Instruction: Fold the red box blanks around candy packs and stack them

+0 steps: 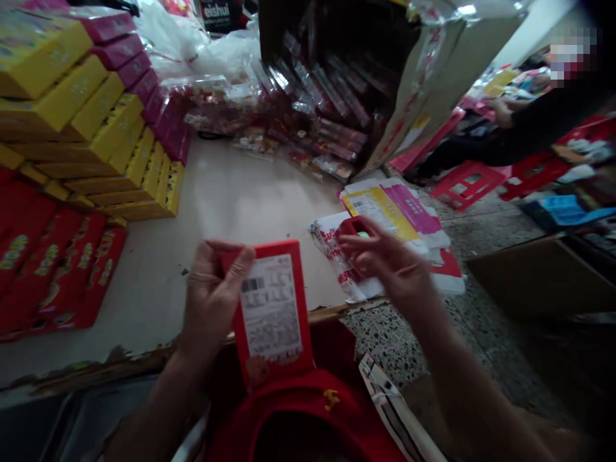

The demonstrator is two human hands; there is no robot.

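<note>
In my left hand (216, 289) is a flat red box (304, 308), gripped at its upper left edge with the thumb on its face. A white label (272, 308) with a barcode and small print covers most of that face. My right hand (392, 263) is off to the right, blurred, its fingers apart and partly bent. Beneath it lies a white plastic packet with red print (332, 240). A dark red item (353, 226) shows by the fingertips; I cannot tell whether they touch it. Flattened yellow, pink and white cartons (380, 205) lie just beyond.
Stacks of yellow boxes (139, 186), pink boxes (122, 58) and red boxes (67, 269) stand on the left of the table (226, 186). A tipped cardboard box (447, 70) spills wrapped packets (332, 96). Red stools (469, 183) and another person's arm (543, 115) are at right.
</note>
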